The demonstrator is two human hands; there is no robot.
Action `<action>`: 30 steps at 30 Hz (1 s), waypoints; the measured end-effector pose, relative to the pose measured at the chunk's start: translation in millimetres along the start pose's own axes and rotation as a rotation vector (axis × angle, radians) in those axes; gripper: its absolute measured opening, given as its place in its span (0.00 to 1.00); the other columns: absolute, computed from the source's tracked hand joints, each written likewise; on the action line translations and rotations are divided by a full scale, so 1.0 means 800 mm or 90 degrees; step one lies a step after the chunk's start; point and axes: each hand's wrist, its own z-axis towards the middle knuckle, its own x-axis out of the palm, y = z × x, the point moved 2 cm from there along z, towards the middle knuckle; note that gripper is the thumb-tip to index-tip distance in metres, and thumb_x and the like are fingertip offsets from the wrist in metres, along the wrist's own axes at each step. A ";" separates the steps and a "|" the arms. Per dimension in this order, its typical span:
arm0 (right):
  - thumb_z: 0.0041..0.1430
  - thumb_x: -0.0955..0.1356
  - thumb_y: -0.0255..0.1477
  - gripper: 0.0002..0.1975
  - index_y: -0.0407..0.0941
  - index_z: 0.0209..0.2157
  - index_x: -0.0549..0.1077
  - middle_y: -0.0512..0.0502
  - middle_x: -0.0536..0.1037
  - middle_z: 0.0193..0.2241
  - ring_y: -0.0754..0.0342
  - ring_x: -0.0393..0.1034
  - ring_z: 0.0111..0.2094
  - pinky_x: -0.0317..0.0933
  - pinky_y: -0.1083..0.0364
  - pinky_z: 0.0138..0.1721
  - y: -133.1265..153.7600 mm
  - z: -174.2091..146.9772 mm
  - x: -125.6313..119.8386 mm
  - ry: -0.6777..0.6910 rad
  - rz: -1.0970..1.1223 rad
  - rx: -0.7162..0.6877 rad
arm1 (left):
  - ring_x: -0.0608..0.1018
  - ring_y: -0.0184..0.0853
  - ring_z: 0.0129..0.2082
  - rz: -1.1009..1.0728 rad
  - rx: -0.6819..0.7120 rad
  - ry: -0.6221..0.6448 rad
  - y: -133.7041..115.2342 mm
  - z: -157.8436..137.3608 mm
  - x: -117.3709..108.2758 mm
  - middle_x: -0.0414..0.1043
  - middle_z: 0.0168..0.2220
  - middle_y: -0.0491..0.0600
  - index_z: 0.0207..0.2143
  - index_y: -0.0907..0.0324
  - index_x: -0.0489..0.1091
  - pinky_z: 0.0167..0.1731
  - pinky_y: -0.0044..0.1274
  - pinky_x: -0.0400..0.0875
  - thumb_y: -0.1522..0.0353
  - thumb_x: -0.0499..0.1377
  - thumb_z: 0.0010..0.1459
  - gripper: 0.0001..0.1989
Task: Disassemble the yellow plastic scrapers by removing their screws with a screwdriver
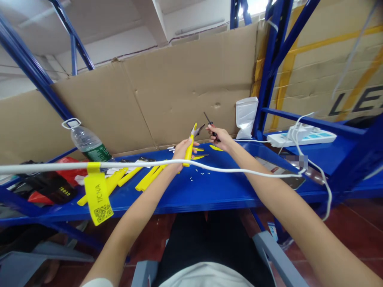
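My left hand (180, 150) is closed around a yellow-handled folding tool (188, 151), its handle upright. A dark, blade-like piece juts from the tool's top towards the right; its exact kind is unclear. Just right of it, my right hand (224, 138) grips a screwdriver (207, 118) by its black and red handle, shaft pointing up and left, apart from the tool. Under my hands a yellow-handled piece with a dark blade (200, 156) lies on the blue table (215, 191), near small white bits (201, 173). More yellow handles (149, 177) lie left of my left forearm.
A white cable (143, 164) with a yellow tag (98, 199) stretches across the front, over my forearms. At left stand a plastic bottle (89, 141) and a black bag (55, 187). A power strip (311, 138) sits at right, and cardboard (185, 87) walls the back.
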 end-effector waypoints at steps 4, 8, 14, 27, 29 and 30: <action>0.53 0.89 0.46 0.32 0.48 0.32 0.68 0.61 0.65 0.21 0.65 0.54 0.17 0.52 0.62 0.15 -0.012 -0.009 0.014 0.037 -0.073 -0.038 | 0.85 0.33 0.31 -0.055 -0.021 0.032 0.016 -0.001 -0.010 0.88 0.53 0.60 0.48 0.61 0.78 0.23 0.23 0.75 0.61 0.74 0.72 0.14; 0.49 0.90 0.50 0.33 0.49 0.32 0.69 0.60 0.68 0.21 0.64 0.57 0.17 0.53 0.61 0.14 -0.020 -0.013 0.016 0.036 -0.149 -0.086 | 0.87 0.36 0.34 -0.089 -0.039 0.050 0.021 -0.003 -0.014 0.88 0.57 0.61 0.50 0.59 0.75 0.25 0.23 0.77 0.64 0.72 0.71 0.12; 0.50 0.88 0.54 0.32 0.48 0.32 0.73 0.58 0.71 0.21 0.64 0.57 0.16 0.54 0.60 0.14 -0.028 -0.014 0.015 0.040 -0.230 -0.123 | 0.85 0.32 0.32 -0.143 -0.011 0.028 0.016 -0.004 -0.017 0.88 0.51 0.56 0.46 0.58 0.74 0.25 0.21 0.74 0.65 0.71 0.72 0.10; 0.61 0.78 0.66 0.34 0.49 0.31 0.72 0.53 0.69 0.17 0.57 0.59 0.17 0.55 0.56 0.17 -0.040 -0.012 0.007 0.041 -0.428 -0.141 | 0.70 0.23 0.21 -0.195 0.068 -0.069 -0.005 0.006 -0.038 0.74 0.31 0.42 0.38 0.57 0.70 0.19 0.18 0.61 0.48 0.77 0.69 0.26; 0.61 0.78 0.64 0.33 0.49 0.32 0.72 0.51 0.73 0.21 0.57 0.61 0.19 0.57 0.55 0.19 -0.043 -0.011 0.005 0.045 -0.481 -0.142 | 0.69 0.22 0.20 -0.204 0.063 -0.058 -0.005 0.004 -0.035 0.73 0.30 0.42 0.38 0.58 0.71 0.18 0.17 0.60 0.46 0.76 0.68 0.28; 0.61 0.79 0.62 0.32 0.49 0.32 0.71 0.51 0.75 0.23 0.56 0.63 0.21 0.58 0.55 0.20 -0.044 -0.010 0.004 0.047 -0.512 -0.147 | 0.69 0.23 0.20 -0.214 0.062 -0.053 -0.006 0.003 -0.033 0.73 0.30 0.42 0.38 0.58 0.72 0.17 0.17 0.59 0.46 0.76 0.68 0.28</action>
